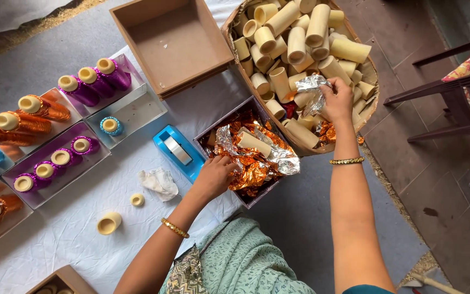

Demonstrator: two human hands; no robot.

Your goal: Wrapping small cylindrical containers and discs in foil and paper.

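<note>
Resting on the near-left rim of a small open box (257, 198), left hand (213, 177), fingers curled down onto crumpled orange and silver foil (257, 163) filling that box; whether actually pinching foil, cannot tell. One cream cardboard tube (254, 144) lying on top of the foil. One gold bangle on each wrist.

Scattered on the white cloth (82, 228) near the front edge: two loose cream caps (109, 222), one larger, one smaller, plus one crumpled tissue (159, 182). One blue tape dispenser (177, 151) just left of the foil box, touching it.

Lined along the cloth's left side, shallow trays: one tray with three purple-wrapped spools (53, 170), one with three orange-wrapped spools (20, 121), another behind with three purple spools (94, 81), and one clear tray (134, 114) holding a single blue-banded spool (110, 126). More orange spools partly cut off at the left edge.

Reaching farther out, right hand (337, 100), arm extended straight, fingers closed around a wad of silver foil (312, 92) over the round woven basket (371, 81). Basket heaped with dozens of bare cream tubes, too many to count. Beyond the trays, one empty brown cardboard lid (172, 43) at the far edge.
</note>
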